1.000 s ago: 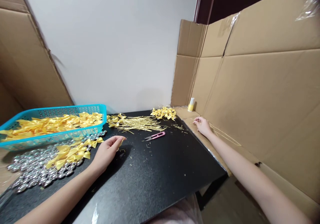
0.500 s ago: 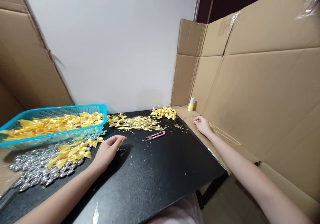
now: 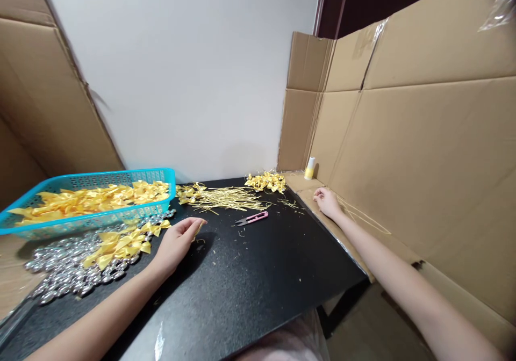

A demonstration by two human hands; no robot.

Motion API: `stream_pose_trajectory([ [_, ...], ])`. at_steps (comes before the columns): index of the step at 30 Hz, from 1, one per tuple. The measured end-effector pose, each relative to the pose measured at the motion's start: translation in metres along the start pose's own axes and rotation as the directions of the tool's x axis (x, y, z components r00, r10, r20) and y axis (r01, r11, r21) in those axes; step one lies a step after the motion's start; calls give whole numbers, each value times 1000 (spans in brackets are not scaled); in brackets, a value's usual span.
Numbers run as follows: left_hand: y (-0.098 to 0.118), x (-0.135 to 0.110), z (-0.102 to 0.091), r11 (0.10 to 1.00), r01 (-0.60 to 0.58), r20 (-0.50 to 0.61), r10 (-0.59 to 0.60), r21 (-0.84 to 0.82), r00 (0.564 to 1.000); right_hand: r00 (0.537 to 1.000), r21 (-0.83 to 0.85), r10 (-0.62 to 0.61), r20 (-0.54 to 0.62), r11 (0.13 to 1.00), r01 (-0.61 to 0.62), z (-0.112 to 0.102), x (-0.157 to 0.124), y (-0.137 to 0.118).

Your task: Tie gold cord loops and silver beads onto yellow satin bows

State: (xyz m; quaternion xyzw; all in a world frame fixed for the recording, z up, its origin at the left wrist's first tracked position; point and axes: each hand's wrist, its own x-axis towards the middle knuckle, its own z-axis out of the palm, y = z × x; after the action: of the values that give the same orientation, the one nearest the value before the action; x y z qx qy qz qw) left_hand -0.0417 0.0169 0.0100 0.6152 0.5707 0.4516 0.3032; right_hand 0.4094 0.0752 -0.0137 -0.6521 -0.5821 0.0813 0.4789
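Note:
My left hand (image 3: 183,241) is closed in a pinch over the black table, and a small yellow ribbon piece (image 3: 198,229) peeks out below the fingertips. Most of that piece is hidden by the fingers. Over the cardboard strip at the table's right edge, my right hand (image 3: 327,202) has its fingers curled together; what they hold, if anything, is too small to tell. Yellow strands (image 3: 368,219) trail beside the right wrist. Pink-handled thread snips (image 3: 253,218) lie between the hands. Left of my left hand, yellow ribbon bows (image 3: 119,245) rest on silvery linked beads (image 3: 66,278).
A blue basket (image 3: 172,181) at the left contains many yellow bows. Cut yellow strips (image 3: 229,198) lie along the back, with a pile of yellow bows (image 3: 266,181) to their right. A thread spool (image 3: 309,168) stands in the corner. Cardboard walls (image 3: 423,146) enclose the sides.
The whole view has shifted slightly, so everything sits a little farther right. Both hands keep the same closed pose and place.

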Motion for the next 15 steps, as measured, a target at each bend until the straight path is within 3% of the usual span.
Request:
stream_pose_trajectory([
  [15,2,-1,1,999,23,13,-23,-32,1000,995,58,104,9,993,-104,2,2,6],
])
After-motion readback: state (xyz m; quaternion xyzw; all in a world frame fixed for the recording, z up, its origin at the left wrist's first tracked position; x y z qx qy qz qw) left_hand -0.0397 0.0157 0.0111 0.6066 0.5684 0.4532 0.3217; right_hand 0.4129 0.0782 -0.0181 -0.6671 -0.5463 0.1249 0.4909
